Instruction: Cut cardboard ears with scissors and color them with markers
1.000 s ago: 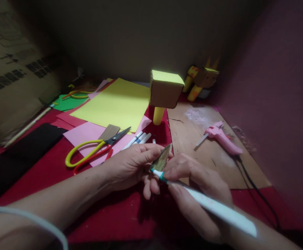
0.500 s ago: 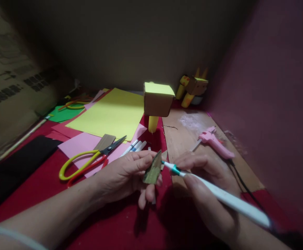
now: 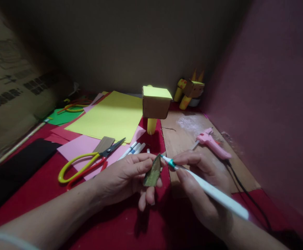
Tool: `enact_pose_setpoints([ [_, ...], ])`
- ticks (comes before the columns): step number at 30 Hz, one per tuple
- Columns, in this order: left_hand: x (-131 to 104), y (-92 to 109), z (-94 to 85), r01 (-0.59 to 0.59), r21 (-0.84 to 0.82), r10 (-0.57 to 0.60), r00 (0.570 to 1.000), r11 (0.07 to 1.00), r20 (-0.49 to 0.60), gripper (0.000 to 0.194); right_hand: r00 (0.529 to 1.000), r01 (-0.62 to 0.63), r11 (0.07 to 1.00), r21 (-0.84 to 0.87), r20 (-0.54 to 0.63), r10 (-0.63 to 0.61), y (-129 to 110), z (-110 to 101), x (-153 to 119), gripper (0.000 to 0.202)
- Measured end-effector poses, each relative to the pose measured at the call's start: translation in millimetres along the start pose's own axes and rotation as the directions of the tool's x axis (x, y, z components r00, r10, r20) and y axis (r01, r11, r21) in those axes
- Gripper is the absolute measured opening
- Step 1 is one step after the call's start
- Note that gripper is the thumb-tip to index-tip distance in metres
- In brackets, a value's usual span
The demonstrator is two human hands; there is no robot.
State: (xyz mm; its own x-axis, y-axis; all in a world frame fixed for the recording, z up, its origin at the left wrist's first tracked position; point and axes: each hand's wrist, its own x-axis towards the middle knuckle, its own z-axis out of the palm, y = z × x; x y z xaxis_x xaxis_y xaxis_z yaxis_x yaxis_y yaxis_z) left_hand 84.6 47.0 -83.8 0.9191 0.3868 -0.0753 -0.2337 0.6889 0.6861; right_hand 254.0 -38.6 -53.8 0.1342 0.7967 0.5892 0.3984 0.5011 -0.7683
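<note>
Between the thumb and fingers of my left hand (image 3: 132,177) is a small pointed piece of cardboard (image 3: 153,173), coloured green over its face. My right hand (image 3: 205,187) grips a white marker (image 3: 209,189) with a green band. The marker's green tip is at the piece's upper point. Just beyond my hands stands a cardboard box shape (image 3: 155,106) with a yellow top, on a yellow tube (image 3: 152,126). Several white markers (image 3: 136,148) lie beside my left hand.
Scissors (image 3: 96,158) lie on pink paper (image 3: 75,147) at left, near yellow paper (image 3: 109,116) and a black strip (image 3: 18,173). A pink glue gun (image 3: 214,142) with a cord rests on a cardboard sheet (image 3: 177,139). A cardboard animal figure (image 3: 190,90) stands at the back right.
The marker has shifted left and its tip has moved up to the point of the green piece. My right hand has moved slightly left. My left hand still holds the piece.
</note>
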Motion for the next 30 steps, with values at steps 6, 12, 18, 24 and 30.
enact_pose_setpoints([
  [6, 0.9, -0.5, -0.8, 0.011, 0.01, -0.01, 1.0, 1.0, -0.004, 0.022, 1.0, 0.003, 1.0, -0.031, 0.017, -0.003, 1.5, 0.5, -2.2, 0.013],
  [12, 0.8, 0.1, -0.5, 0.021, 0.026, -0.02, 0.999, 0.999, -0.033, 0.022, 1.0, 0.008, 0.997, -0.072, 0.02, -0.006, 2.3, 0.2, -3.6, 0.012],
  [18, 0.3, -0.9, -0.4, 0.018, 0.034, -0.017, 0.999, 0.999, -0.034, 0.023, 1.0, -0.017, 0.998, -0.063, 0.001, 0.017, 1.8, -0.4, -3.4, 0.011],
  [24, 0.2, -0.8, -0.7, 0.017, 0.034, -0.016, 0.999, 0.999, -0.033, 0.024, 1.0, -0.012, 0.999, -0.031, 0.011, 0.012, 1.6, -0.5, -4.3, 0.013],
  [30, -0.1, -1.1, -1.4, 0.016, 0.039, -0.015, 0.999, 0.999, -0.031, 0.023, 0.999, -0.026, 0.996, -0.081, 0.016, 0.027, -0.4, -0.4, -4.3, 0.012],
])
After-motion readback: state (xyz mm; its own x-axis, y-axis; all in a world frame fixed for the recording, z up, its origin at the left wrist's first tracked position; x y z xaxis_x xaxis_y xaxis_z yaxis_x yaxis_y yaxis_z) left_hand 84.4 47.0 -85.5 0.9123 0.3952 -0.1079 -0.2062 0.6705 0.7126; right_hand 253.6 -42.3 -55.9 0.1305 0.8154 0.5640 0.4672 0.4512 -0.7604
